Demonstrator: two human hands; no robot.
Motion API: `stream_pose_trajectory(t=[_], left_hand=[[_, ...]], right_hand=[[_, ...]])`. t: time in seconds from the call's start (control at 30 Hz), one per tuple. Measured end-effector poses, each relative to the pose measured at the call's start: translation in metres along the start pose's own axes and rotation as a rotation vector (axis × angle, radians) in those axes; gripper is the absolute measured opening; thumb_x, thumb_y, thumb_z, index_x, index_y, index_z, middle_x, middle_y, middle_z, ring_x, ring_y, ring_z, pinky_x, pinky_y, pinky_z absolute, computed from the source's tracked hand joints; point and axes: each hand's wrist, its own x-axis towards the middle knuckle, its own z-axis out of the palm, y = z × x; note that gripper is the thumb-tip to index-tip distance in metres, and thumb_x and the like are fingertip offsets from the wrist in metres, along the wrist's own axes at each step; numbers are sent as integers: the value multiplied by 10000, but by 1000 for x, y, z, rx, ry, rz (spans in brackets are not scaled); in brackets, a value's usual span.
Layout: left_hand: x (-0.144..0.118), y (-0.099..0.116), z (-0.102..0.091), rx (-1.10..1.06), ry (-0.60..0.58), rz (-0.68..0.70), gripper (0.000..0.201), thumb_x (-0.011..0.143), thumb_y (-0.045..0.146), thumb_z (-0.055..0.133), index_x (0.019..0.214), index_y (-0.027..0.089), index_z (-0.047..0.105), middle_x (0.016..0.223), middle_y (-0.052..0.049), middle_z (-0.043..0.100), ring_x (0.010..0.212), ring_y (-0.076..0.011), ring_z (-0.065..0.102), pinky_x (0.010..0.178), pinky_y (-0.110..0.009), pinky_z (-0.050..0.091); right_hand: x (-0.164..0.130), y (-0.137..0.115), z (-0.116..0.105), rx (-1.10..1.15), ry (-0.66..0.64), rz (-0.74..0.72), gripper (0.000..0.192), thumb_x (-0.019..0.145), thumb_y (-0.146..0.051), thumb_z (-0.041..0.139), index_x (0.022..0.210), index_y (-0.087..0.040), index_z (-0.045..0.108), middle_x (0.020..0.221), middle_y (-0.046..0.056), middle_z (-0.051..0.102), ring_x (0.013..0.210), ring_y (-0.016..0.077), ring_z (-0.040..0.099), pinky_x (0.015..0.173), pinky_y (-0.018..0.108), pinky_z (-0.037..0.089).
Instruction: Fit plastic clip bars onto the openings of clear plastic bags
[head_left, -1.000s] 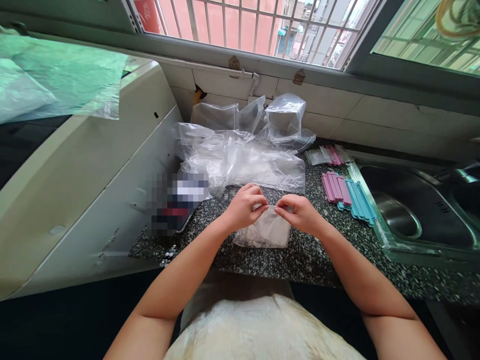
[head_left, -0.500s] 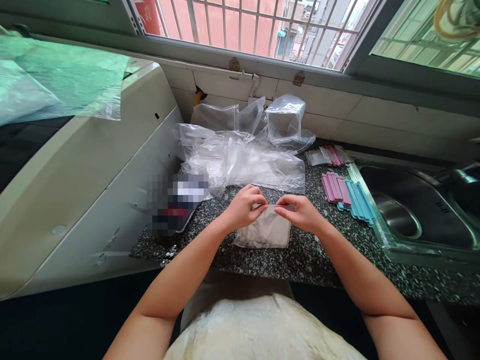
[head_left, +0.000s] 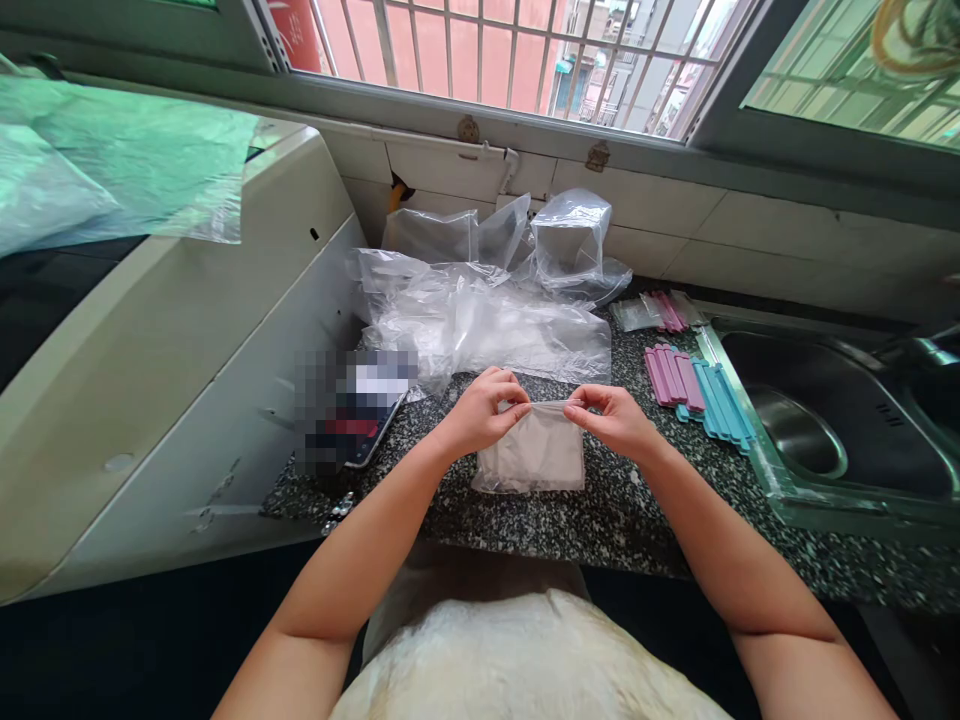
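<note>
A small clear plastic bag [head_left: 534, 455] hangs and rests over the speckled countertop [head_left: 450, 515] in front of me. My left hand [head_left: 491, 408] pinches the left end of its top edge between thumb and fingers. Toward the other end of that edge, my right hand [head_left: 609, 415] pinches it in the same way. The top edge is stretched nearly straight between the two hands. Its lower part looks flat and slightly wrinkled; whether anything lies inside I cannot tell.
Crumpled clear plastic bags [head_left: 495, 320] lie behind my hands. Pink clips [head_left: 673, 377] and blue clips [head_left: 721, 400] sit beside the sink [head_left: 862, 400] on the right. A phone [head_left: 375, 430], partly blurred, lies left. A large pale appliance [head_left: 225, 330] borders the counter's left side.
My right hand has slid right along the bag's top edge, so the hands are farther apart and more of the edge shows. The left hand has shifted only slightly.
</note>
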Motion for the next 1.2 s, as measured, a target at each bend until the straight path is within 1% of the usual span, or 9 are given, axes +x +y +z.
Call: stream_pose_trajectory(t=[0.2,0.33,0.5,0.67,0.77,0.9,1.0,1.07,1.2], left_hand=[[0,-3,1,-2,-7,-9,141,797,215,567,669,182,617,698,-21,579,774,-170,495,737,-326,436],[0,-5,0,15,5,-34,115,784,240,584,700,185,640,712,-28,588,790,-178,507,740,-333,440],[2,-8,-8,39,40,-92,120,772,254,576,715,170,641,729,-37,595,793,-182,523,742,-340,442],[3,-11,-13,24,90,-158,145,761,249,530,669,169,610,695,-27,589,757,-169,534,709,-321,443],[3,-14,-12,-52,97,-214,157,747,278,529,660,167,597,671,-20,587,703,-148,534,659,-292,433],[4,-17,-9,-260,95,-296,195,722,352,574,667,166,588,621,-1,565,612,-115,504,599,-260,411],[5,-17,-5,-424,53,-356,265,682,423,620,671,162,583,595,13,539,575,-102,480,564,-244,392],[6,-15,-2,-490,36,-378,297,655,447,645,662,157,580,585,18,531,567,-98,471,559,-240,386],[6,-13,2,-537,100,-375,303,636,447,656,618,161,559,567,26,509,556,-92,441,560,-240,379]], right_hand=[[0,-3,1,-46,12,-41,256,756,-389,560,629,-167,556,595,6,551,582,112,473,570,240,386],[-2,-6,-2,-60,18,-68,249,766,-378,545,629,-170,544,595,2,542,582,108,466,566,235,379],[-1,-3,-15,-68,75,-66,221,756,-349,554,631,-168,539,602,1,531,590,110,465,577,248,382],[1,6,-28,-34,146,-16,218,741,-358,568,636,-168,540,606,-6,516,588,106,452,569,252,382],[2,9,-30,-23,171,-4,225,728,-364,579,624,-169,534,598,-11,510,583,104,447,565,251,382],[1,7,-33,-16,216,-21,226,725,-373,588,632,-172,544,610,-5,520,594,109,455,568,252,385],[-1,4,-37,25,267,-33,226,720,-381,597,644,-175,546,614,-8,511,589,106,447,558,247,380],[-2,4,-40,46,296,-38,229,714,-388,605,650,-176,546,621,-8,509,591,106,446,553,246,375],[-2,8,-44,77,295,-34,253,705,-408,616,640,-177,535,610,-15,493,578,100,434,538,241,365]])
